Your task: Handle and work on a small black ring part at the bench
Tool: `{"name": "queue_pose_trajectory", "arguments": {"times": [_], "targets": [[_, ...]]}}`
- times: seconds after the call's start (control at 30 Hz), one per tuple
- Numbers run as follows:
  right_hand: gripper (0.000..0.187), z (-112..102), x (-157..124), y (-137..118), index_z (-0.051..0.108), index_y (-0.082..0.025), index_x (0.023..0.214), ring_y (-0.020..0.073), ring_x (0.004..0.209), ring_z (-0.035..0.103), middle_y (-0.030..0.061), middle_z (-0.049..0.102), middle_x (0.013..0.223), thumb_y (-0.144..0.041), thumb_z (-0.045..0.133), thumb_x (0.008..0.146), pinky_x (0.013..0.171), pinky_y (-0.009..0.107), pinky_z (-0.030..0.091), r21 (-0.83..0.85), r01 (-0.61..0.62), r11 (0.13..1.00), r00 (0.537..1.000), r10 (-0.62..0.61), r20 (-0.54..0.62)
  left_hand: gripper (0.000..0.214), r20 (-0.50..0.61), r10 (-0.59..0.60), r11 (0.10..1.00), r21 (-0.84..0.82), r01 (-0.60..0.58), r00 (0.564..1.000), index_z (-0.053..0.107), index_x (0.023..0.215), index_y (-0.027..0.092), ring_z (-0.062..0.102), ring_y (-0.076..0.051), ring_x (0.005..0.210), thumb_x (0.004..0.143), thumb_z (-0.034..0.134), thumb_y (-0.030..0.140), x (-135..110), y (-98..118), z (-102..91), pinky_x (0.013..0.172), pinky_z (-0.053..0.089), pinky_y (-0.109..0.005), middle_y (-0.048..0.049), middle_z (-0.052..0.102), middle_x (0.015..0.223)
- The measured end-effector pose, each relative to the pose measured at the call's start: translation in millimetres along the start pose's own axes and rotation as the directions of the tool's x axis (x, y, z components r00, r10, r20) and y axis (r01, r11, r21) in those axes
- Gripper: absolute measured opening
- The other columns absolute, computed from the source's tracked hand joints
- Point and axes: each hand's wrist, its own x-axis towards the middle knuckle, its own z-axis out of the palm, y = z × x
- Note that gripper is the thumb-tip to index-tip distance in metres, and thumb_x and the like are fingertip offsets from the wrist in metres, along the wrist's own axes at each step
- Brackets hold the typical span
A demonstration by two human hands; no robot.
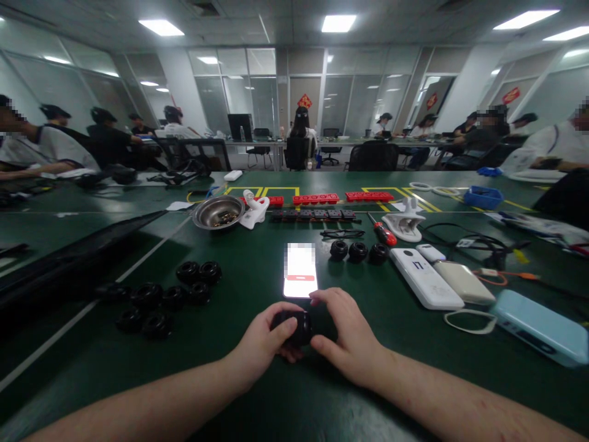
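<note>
My left hand (271, 334) is closed around a black ring-shaped part (301, 328), thumb on its near face. Just to its right, my right hand (347, 334) is curved with thumb and fingers apart. The gap between them is dark, and I make out nothing held there. Beyond my hands lies a phone (300, 270) with a lit screen, close to my right fingertips. Several similar black ring-shaped parts (159, 298) lie in a group on the left. Three more black parts (358, 251) sit in a row past the phone on the right.
A metal bowl (216, 213) holds small pieces. Red trays (315, 199) and a black strip (315, 216) lie farther back. On the right are a screwdriver (384, 233), a white power bank (426, 279), a light blue device (540, 325) and cables. People sit at surrounding tables.
</note>
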Motion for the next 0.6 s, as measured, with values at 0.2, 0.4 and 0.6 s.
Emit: {"name": "queue_pose_trajectory", "arguments": {"times": [0.2, 0.4, 0.6], "targets": [[0.031, 2.2, -0.4, -1.3, 0.051, -0.015, 0.096, 0.0210, 0.082, 0.047, 0.0073, 0.056, 0.085, -0.041, 0.046, 0.081, 0.075, 0.037, 0.038, -0.068, 0.114, 0.991, 0.991, -0.109, 0.078, 0.049, 0.016, -0.006, 1.000, 0.017, 0.006, 1.000, 0.046, 0.098, 0.014, 0.061, -0.015, 0.052, 0.065, 0.057, 0.048, -0.8, -2.3, -0.7, 0.046, 0.045, -0.024, -0.0042, 0.061, 0.070], [0.033, 1.6, -0.4, -4.9, 0.045, -0.014, 0.107, 0.0223, 0.089, 0.045, 0.0095, 0.054, 0.097, -0.034, 0.047, 0.081, 0.083, 0.041, 0.034, -0.133, 0.264, 0.955, 0.964, -0.262, 0.038, 0.049, -0.027, -0.057, 0.998, 0.009, 0.057, 0.998, 0.046, 0.089, 0.012, 0.056, -0.012, 0.042, 0.062, 0.057, 0.052, 0.9, 0.9, 1.7, 0.041, 0.042, -0.022, -0.0008, 0.058, 0.057], [0.031, -1.1, 0.7, -2.5, 0.051, -0.015, 0.090, 0.0211, 0.078, 0.048, 0.0069, 0.054, 0.083, -0.044, 0.046, 0.078, 0.070, 0.038, 0.039, -0.021, -0.007, 1.000, 0.998, 0.008, 0.068, 0.050, -0.025, -0.014, 1.000, -0.011, 0.013, 1.000, 0.045, 0.097, 0.014, 0.059, -0.012, 0.050, 0.060, 0.063, 0.044, -3.0, 2.2, 1.7, 0.046, 0.045, -0.022, -0.0030, 0.060, 0.073]]}}
